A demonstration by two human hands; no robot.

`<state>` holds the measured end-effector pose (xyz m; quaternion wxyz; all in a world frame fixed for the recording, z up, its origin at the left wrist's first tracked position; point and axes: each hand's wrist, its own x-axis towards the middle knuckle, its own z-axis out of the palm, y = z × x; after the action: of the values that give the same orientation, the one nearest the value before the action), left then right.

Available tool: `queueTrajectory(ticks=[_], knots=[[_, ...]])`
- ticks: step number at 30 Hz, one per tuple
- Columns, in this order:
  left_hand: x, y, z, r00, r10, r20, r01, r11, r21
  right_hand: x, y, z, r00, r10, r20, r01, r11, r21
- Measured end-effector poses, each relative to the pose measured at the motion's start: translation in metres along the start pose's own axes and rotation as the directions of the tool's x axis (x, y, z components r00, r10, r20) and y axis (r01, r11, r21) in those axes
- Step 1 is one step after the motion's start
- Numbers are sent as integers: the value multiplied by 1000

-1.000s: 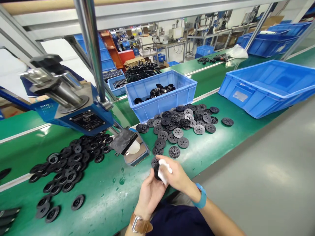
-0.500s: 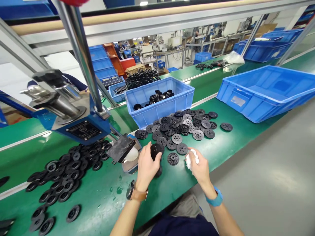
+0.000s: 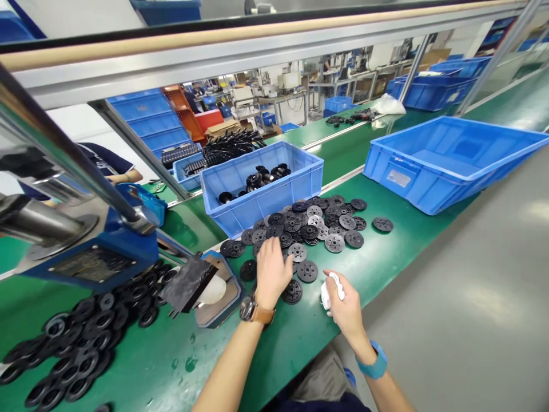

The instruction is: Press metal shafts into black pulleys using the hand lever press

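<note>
My left hand [image 3: 274,273] is over the near side of a pile of flat black discs [image 3: 309,230], fingers stretched forward and thumb apart. Its fingertips touch or nearly touch the discs; the palm side is hidden. Right beside it lie a dark disc [image 3: 247,270] and a ribbed disc [image 3: 292,292], partly behind the hand. My right hand [image 3: 344,303] is closed around a crumpled white cloth [image 3: 331,290] near the table's front edge. A press [image 3: 81,246] with a blue body stands to the left, a white rounded piece [image 3: 213,290] under its black block.
Behind the pile is a blue bin [image 3: 261,197] holding black parts. Another blue bin [image 3: 433,171] stands at the right. Black rings [image 3: 81,343] are heaped on the green table [image 3: 180,366] at left. Across the frame, a person's arm [image 3: 124,176] shows.
My left hand has left the dark disc it held and moved forward right onto the pile. My right hand keeps the cloth, slightly lower. The view has shifted, bringing the press further left.
</note>
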<state>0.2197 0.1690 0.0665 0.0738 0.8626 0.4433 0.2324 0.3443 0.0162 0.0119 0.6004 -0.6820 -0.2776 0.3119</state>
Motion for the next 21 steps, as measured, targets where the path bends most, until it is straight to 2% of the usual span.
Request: queueTrajectory(ticks=[2,6,11,15,18,20,21], knots=[[24,16,16,997,47,66,-39,993,-113,1,3,0,1000,5,-5,-5,1000,28],[66,38,46,988,78,131,-50,978,-203,2,8,0,999,-11,-37,13,999,43],[89,45,59,985,44,168,16,940,-341,3,11,1,997,-47,-59,49,998,35],[82,41,48,986,-34,162,112,856,-505,3,12,1,996,-54,-67,56,998,35],[59,34,26,975,-101,196,205,743,-637,2,14,-2,994,-92,-66,93,995,24],[36,26,5,951,-109,288,293,613,-734,1,15,-5,985,-161,-57,163,986,19],[22,22,-5,928,-92,362,358,499,-789,1,15,-6,978,-201,-46,203,979,28]])
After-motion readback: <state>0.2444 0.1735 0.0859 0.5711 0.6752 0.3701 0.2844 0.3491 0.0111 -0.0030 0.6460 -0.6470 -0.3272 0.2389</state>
